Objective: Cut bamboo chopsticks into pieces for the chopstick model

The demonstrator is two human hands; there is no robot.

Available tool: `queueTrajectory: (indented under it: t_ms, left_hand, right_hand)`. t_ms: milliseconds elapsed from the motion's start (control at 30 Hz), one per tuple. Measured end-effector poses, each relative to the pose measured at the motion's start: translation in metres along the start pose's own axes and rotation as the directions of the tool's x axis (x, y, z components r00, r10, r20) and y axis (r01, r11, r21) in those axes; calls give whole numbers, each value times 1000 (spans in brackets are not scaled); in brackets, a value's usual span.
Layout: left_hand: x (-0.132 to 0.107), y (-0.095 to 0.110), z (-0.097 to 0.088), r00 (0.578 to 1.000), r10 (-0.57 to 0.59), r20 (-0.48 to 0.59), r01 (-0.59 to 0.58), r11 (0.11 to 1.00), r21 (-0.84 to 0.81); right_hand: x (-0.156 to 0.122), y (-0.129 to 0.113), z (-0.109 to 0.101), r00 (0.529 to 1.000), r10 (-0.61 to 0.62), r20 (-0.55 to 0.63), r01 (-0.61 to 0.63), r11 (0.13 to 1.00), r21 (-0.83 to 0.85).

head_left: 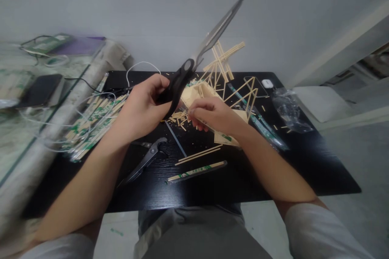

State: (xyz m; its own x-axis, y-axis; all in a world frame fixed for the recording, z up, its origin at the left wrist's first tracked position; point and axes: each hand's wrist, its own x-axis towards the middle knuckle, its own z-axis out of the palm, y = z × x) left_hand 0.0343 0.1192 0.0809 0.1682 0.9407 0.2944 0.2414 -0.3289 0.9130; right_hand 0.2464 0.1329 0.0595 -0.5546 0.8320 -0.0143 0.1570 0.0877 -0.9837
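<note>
My left hand is closed round the black handles of a large pair of scissors, whose closed grey blades point up and to the right. My right hand is pinched shut just right of it, over a scatter of short stick offcuts; what it pinches is too small to make out. Behind both hands stands a frame of thin wooden sticks on the black table.
Black pliers lie near the table's front, beside loose sticks and a wrapped pair of chopsticks. A heap of wrapped chopsticks and white cable sit at the left. A crumpled clear bag lies at the right.
</note>
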Motion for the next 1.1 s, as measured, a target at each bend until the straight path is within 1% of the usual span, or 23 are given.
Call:
queueTrajectory:
  t_ms: [233, 400, 533, 667, 933, 1000, 1033, 1100]
  left_hand:
    - [2, 1, -8, 999, -35, -42, 36, 999, 23]
    - [3, 4, -12, 996, -53, -65, 53, 999, 6]
    - [6, 9, -15, 992, -51, -117, 44, 997, -63]
    - [9, 11, -17, 992, -29, -122, 15, 993, -118]
    - [11, 3, -24, 981, 5, -192, -17, 998, -61]
    - [12, 3, -24, 982, -10, -188, -2, 998, -64]
    - [12, 3, -24, 982, -20, -186, 7, 997, -72]
    - [12, 4, -24, 982, -34, -185, 19, 996, -85]
  right_hand:
    - [-1, -1, -2, 999, -34, 34, 35, 999, -14]
    - [-1, 0, -8, 998, -40, 46, 42, 999, -29]
    - [-1, -2, -12, 997, -55, 47, 58, 996, -65]
    - [-2, -5, -15, 996, -75, 49, 78, 995, -65]
    - [-4, -5, -22, 996, -75, 53, 80, 992, -93]
    - [-5, -6, -23, 995, -96, 36, 98, 992, -76]
    - [-5, -6, -24, 993, -117, 7, 117, 991, -68]
    - [-6, -7, -24, 979, -178, -100, 172, 982, -73]
